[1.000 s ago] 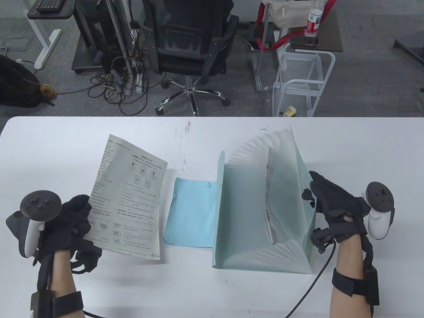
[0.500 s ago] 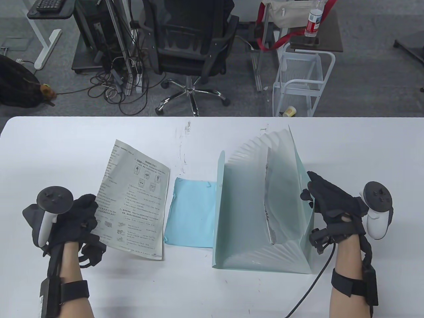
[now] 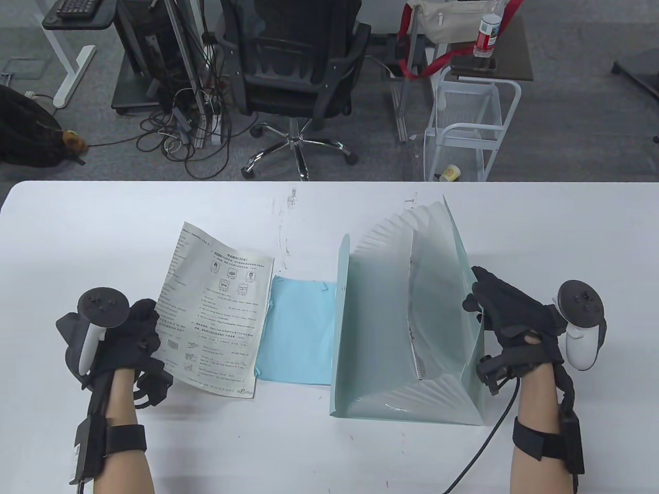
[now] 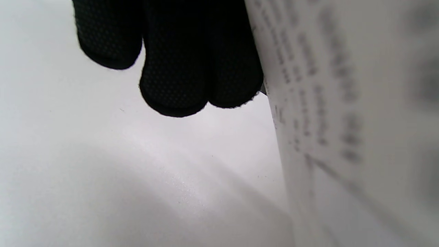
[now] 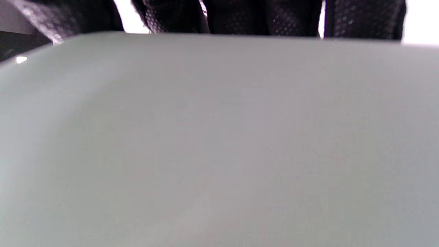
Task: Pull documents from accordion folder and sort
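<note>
**Sheet going down at 9 o'clock, folder held open**

While the right hand [image 3: 507, 314] grips the outer wall of the accordion folder [image 3: 406, 329] and keeps its pockets fanned, the left hand [image 3: 131, 342] pinches the lower left edge of a printed sheet [image 3: 216, 309]. The sheet sits tilted at 9 o'clock of the folder, its right edge lapping a blue folder [image 3: 298, 329] that lies flat on the counter [image 3: 154, 206]. Step in hand looks like laying this pulled document in its sort spot. Next move likely needs the left hand to let go flat, then reach back to the pockets; at least one more document [image 3: 419, 309] stands in a middle pocket.

Table view gives the whole layout and both grips. Left wrist view shows only gloved fingertips [image 4: 175, 68] beside the blurred printed edge, bare counter below, so the near edge seems lifted off the surface; thumb hidden. Right wrist view is nearly all pale green folder wall, with fingers [image 5: 274, 17] curled over its top rim, which the table view barely shows.
</note>
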Action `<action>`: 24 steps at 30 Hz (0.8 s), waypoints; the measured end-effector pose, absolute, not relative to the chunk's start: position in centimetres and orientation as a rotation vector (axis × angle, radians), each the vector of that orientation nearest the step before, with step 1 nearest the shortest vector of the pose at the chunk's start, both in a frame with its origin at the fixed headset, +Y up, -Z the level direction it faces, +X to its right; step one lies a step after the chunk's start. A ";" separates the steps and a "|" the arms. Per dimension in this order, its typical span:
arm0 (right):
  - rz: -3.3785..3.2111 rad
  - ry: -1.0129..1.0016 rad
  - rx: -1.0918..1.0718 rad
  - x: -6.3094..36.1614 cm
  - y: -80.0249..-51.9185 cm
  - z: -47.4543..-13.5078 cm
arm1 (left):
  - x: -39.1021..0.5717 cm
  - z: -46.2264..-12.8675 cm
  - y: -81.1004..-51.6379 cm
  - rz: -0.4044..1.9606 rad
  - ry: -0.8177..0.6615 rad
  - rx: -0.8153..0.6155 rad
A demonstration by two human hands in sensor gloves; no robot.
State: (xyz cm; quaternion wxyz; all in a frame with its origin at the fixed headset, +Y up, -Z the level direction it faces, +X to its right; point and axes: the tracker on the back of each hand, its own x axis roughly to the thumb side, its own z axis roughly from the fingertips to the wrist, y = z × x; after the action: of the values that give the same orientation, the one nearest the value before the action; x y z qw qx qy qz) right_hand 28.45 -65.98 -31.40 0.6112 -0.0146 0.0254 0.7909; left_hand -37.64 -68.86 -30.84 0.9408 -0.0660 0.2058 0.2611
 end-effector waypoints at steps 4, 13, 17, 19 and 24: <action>1.829 0.058 -0.036 28.5 -66.0 -31.4 | -38.0 -31.1 -69.6 0.541 0.426 -0.133; 1.834 0.064 -0.033 28.3 -66.0 -31.5 | -38.5 -31.5 -71.1 0.530 0.439 -0.173; 1.840 0.068 -0.031 28.3 -66.0 -31.5 | -38.7 -31.6 -71.6 0.531 0.446 -0.182; 1.843 0.070 -0.029 28.2 -66.0 -31.5 | -39.0 -31.5 -71.6 0.525 0.451 -0.168; 1.843 0.073 -0.028 28.2 -66.0 -31.6 | -39.8 -31.0 -71.2 0.494 0.477 -0.174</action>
State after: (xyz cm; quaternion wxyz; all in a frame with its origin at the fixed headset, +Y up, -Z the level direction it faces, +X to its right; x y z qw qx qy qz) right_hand 28.17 -65.99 -31.56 0.6038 -0.0122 0.0314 0.7964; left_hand -39.82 -71.17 -31.01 0.9379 -0.0853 0.2336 0.2419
